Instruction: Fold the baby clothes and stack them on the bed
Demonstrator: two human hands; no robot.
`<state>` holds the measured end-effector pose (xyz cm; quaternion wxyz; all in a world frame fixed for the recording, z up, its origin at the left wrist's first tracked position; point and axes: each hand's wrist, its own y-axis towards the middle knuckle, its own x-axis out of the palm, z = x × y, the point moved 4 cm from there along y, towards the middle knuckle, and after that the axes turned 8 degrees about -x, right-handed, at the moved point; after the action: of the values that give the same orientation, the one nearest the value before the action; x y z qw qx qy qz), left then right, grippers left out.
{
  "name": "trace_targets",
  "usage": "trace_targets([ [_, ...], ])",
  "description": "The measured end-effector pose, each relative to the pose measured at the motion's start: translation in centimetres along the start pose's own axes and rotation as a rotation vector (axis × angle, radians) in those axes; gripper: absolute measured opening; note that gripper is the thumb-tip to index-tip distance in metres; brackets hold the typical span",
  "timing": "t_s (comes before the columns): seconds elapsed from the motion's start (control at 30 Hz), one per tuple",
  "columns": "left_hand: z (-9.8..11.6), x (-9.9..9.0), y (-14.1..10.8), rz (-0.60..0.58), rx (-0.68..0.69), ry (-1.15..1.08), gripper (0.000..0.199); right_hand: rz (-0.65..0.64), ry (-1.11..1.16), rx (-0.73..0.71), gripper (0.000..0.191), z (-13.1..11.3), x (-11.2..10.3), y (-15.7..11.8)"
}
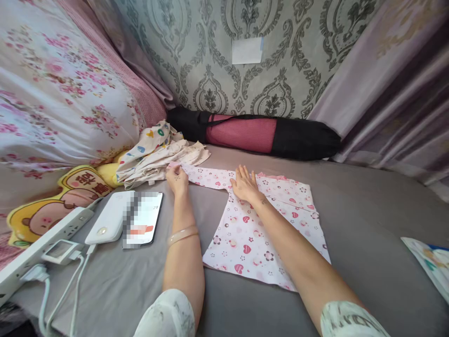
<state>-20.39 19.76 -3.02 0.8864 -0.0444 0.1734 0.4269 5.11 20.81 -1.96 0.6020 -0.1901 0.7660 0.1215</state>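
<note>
Shirt (245,243), printed with hearts and flowers, lies spread on the grey sheet (365,220), beneath our right hand (244,186) and stretching across to our left hand (177,179). Our left hand is closed on the end of a sleeve (208,178), pinching it; our right hand grips nothing, its palm down and fingers spread over the cloth near the shoulder.

If our left hand tugged harder than our right palm presses, we judge the whole garment could slide or twist, and a sideways push from that palm could bunch it into creases. Our right forearm (287,234) crosses the body of the shirt, so drawing it back low might drag the hem along. The pile of clothes (150,157) sits just beyond our left hand, where the sleeve end could catch in it. Left of that hand's forearm lie a phone (149,222) and a power bank (109,217); a careless elbow could nudge either one.

As for containers, a long bag (242,133) lies beyond both hands, looking filled; we cannot tell what is inside. Far right of our right hand, a packet (430,264) runs out of view, its contents hidden.
</note>
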Motion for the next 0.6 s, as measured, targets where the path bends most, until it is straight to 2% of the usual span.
trace_targets([
  [0.1,0.9,-0.3,0.4,0.011,-0.132,-0.449,0.034,-0.101,0.031,0.002,0.066,0.1,0.4,-0.5],
  [0.17,2.5,-0.3,0.1,-0.093,-0.169,-0.642,0.036,-0.142,0.045,0.022,0.067,0.3,0.6,-0.5],
  [0.27,5.3,-0.6,-1.0,-0.230,-0.134,-0.830,0.036,-0.159,0.026,0.026,0.069,0.4,0.3,-0.1],
  [0.43,9.3,-0.6,-3.6,-0.387,-0.074,-0.980,0.033,-0.209,-0.019,0.059,0.083,-0.1,-0.6,0.9],
  [0.6,11.8,0.5,-6.4,-0.495,-0.023,-0.951,0.036,-0.236,-0.021,0.105,0.096,-0.6,-1.0,1.2],
])
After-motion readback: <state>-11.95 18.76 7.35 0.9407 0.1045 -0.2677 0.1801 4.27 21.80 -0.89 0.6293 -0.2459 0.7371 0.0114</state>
